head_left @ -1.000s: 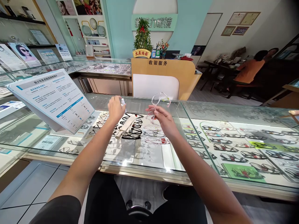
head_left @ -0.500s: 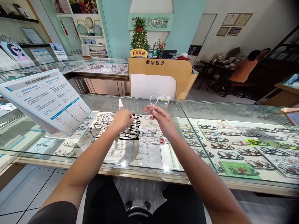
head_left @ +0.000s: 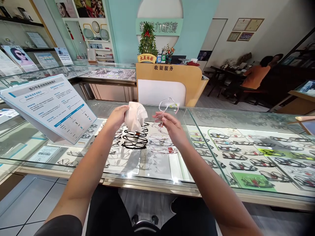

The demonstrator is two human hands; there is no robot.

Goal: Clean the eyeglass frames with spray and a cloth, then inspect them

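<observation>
The single view looks out from the person's head, facing forward and tipped down across a glass counter (head_left: pixel 152 187). The left forearm (head_left: pixel 86 165) and right forearm (head_left: pixel 209 172) rise from the bottom edge, close to the lens, bringing the left hand (head_left: pixel 118 117) and right hand (head_left: pixel 174 128) near mid-view. Dark-clad legs (head_left: pixel 107 209) show at the bottom (so the camera looks steeply down there), while a wooden desk (head_left: pixel 168 74) and teal wall (head_left: pixel 197 19) stand farther off at the top.

Limp cream cloth (head_left: pixel 135 117) near tilted pinkish glasses (head_left: pixel 164 105), both aloft
</observation>
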